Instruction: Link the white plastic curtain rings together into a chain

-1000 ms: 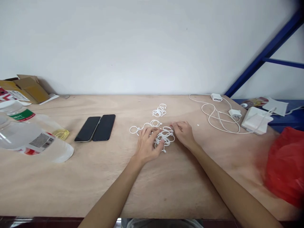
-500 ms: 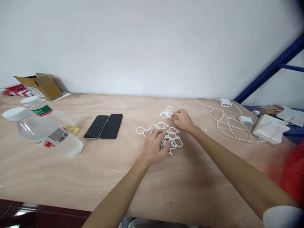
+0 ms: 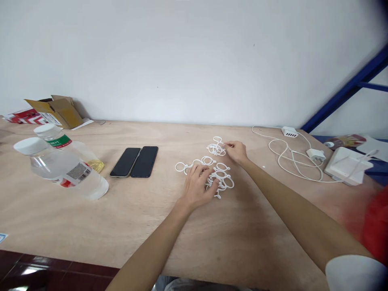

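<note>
A cluster of white plastic rings [image 3: 222, 178] lies in the middle of the wooden table [image 3: 91, 226]. My left hand [image 3: 198, 186] rests on its left side, fingers curled over the rings and pressing them down. A smaller bunch of white rings [image 3: 216, 148] lies a little farther back. My right hand [image 3: 237, 151] reaches to that bunch, thumb and fingers pinched on its right edge.
Two dark phones [image 3: 135, 161] lie side by side left of the rings. Two clear water bottles [image 3: 60, 171] stand at the left, a cardboard box [image 3: 56, 110] behind them. White cables [image 3: 291, 161], chargers and a white box [image 3: 345, 165] sit at the right, beside something red [image 3: 374, 220].
My right hand moved from the near cluster back to the smaller bunch of rings and pinched it. My left hand stayed on the near cluster. The view shifted left.
</note>
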The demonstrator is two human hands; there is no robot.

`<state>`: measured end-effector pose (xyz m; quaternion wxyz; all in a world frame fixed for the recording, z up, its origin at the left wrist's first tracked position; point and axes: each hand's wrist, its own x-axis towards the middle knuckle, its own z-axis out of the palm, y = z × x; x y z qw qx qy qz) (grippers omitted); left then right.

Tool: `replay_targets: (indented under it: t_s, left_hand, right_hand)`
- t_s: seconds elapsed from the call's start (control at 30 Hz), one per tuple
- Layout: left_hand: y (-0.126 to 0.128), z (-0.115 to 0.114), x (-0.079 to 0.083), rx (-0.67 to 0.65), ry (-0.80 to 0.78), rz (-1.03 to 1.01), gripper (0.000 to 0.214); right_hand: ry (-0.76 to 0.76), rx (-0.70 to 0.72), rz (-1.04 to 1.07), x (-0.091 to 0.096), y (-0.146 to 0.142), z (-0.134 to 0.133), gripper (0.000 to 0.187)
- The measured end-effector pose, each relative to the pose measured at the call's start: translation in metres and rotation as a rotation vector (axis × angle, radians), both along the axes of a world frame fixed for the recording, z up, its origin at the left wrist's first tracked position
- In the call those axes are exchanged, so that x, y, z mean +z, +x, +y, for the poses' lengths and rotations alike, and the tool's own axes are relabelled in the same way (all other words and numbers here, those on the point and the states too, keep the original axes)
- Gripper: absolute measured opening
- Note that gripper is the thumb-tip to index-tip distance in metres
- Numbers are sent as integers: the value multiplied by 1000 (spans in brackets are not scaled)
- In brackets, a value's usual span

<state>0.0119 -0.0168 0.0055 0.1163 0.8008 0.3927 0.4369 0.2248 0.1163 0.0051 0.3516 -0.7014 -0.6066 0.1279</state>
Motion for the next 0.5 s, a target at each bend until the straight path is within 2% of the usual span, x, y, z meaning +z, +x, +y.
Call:
replay_targets:
  t_s: [0.07, 0.13, 0.2, 0.27, 0.37, 0.4, 0.5]
  left_hand:
    - [0, 0, -1, 7, -5, 3, 24]
    - [0, 0, -1, 19, -6, -5, 28]
    - [1, 0, 0, 30, 2, -28, 35]
    - [1, 0, 0, 47, 13, -51, 45]
    - [1, 1, -1, 62, 23, -51, 59]
    - [1, 2, -2, 57, 27, -42, 60]
    - [1, 3, -4, 38, 39, -19, 47]
  right_hand:
    - [55, -47, 50, 7, -1, -5, 31]
    - [136, -22, 101, 15, -1, -17, 30]
    - [225, 92, 91, 23, -4, -36, 28]
    - [287, 266, -1, 29, -9, -61, 25]
    - [249, 534, -68, 36, -23, -97, 22]
    - [216, 580, -43, 38, -28, -106, 22]
    - [117, 565, 114, 42, -40, -123, 20]
